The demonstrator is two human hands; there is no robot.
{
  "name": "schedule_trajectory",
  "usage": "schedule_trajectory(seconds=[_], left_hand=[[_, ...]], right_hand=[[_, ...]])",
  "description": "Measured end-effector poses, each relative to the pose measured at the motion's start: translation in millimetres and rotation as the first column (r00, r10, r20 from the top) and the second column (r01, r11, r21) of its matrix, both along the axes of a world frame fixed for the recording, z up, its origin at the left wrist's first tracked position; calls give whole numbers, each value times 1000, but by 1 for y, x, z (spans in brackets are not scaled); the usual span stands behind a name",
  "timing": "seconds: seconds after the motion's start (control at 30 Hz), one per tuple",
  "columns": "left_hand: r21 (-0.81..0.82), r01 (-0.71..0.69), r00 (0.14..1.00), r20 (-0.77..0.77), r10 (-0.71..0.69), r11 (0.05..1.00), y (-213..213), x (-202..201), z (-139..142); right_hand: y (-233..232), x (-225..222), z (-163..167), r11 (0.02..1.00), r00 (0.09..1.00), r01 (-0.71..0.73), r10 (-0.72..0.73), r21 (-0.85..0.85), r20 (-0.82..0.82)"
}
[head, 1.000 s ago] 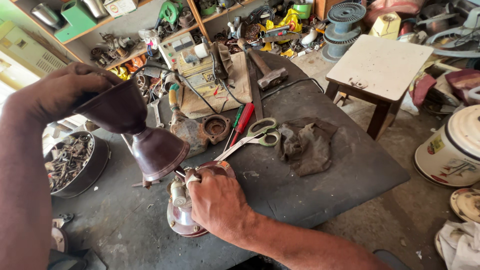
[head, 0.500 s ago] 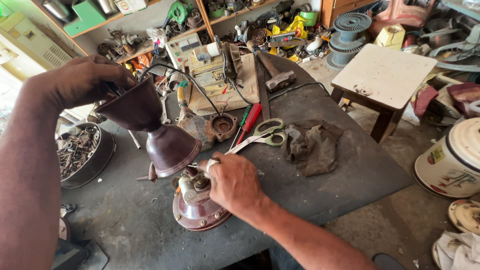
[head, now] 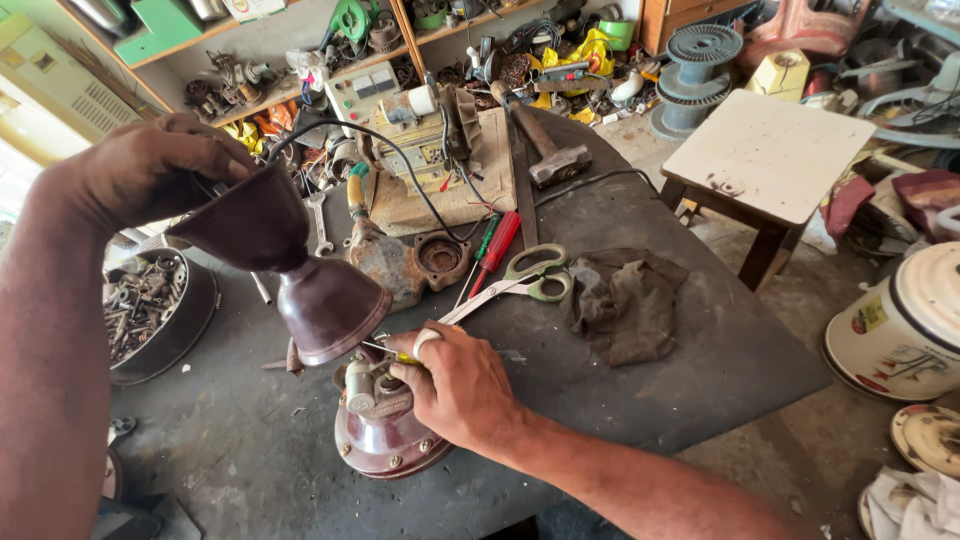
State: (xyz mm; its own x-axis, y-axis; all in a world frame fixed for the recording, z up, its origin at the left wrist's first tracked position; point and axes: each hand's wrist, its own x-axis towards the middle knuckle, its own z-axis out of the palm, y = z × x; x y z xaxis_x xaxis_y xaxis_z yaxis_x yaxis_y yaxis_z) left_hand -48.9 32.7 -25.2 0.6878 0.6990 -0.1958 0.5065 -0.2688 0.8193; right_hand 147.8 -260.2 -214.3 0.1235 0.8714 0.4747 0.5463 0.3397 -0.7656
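Left hand [head: 150, 170] clamped on lifted maroon cover [head: 300, 275]; right hand [head: 460, 385] pinching yellow-handled tool [head: 400, 355] at base [head: 385, 440]. Best: cover steady, clear of wiring.

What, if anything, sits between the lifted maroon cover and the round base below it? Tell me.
The right hand does: its fingers lie across the top of the round base, over the small parts there. The left hand holds the maroon cover tilted, just above and left.

A repair workshop — cluttered shelves [head: 300, 70], hammer [head: 545, 150], scissors [head: 520, 280], screwdriver [head: 495, 245].
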Motion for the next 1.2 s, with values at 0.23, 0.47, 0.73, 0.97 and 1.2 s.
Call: schedule_trajectory(seconds=[0.23,0.47,0.73,0.97,1.2], left_hand=[[-152,-120,993,0,122,981,10,-7,-5],[-163,-74,997,-3,74,984,21,-4,-12],[-119,-16,998,56,23,993,31,-5,-22],[-72,-116,992,-66,111,991,31,-4,-20],[-133,-85,995,39,91,987,22,5,-20]], right_hand=[[11,3,4,996,999,-20,15,82,51],[37,45,24,752,701,-365,-165,549,694],[39,45,28,671,694,-366,-264,644,670],[10,13,18,958,912,-31,-89,285,401],[14,15,23,996,988,-82,87,-43,128]])
